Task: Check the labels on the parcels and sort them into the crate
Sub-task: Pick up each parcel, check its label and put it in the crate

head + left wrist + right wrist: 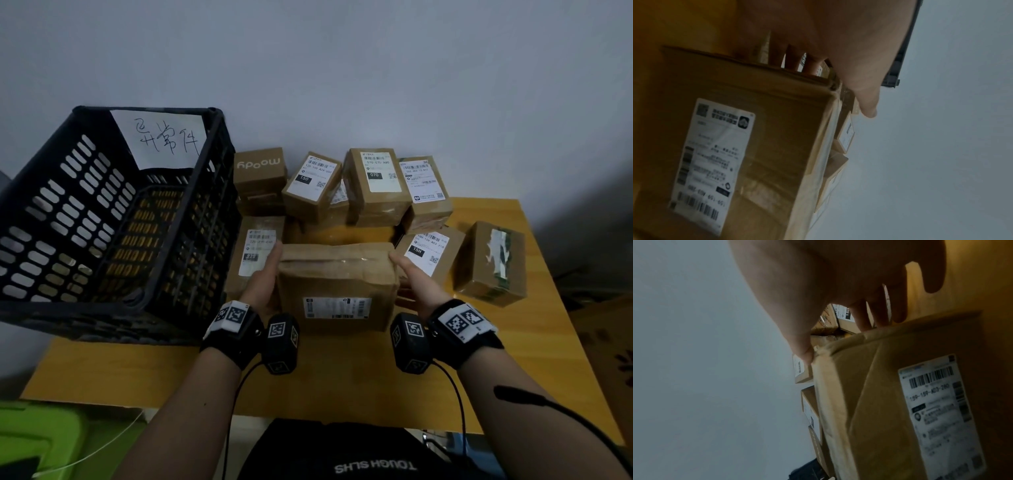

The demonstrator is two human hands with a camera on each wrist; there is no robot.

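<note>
While both hands are flanking the big parcel (337,286) at centre frame, the left hand (262,286) is lying along its left side and the right hand (416,282) along its right side, fingers straight and pressed flat on the cardboard, thumbs lying along the top corners. Its label (337,307) is facing the person on the near face. It is sitting on the wooden table (342,383). At upper left the black crate (102,222) is standing tilted, a handwritten paper sign (162,138) on its far wall; no parcels are showing inside. Smaller labelled parcels (375,185) are crowding behind the big one, one taped box (491,262) at right.
</note>
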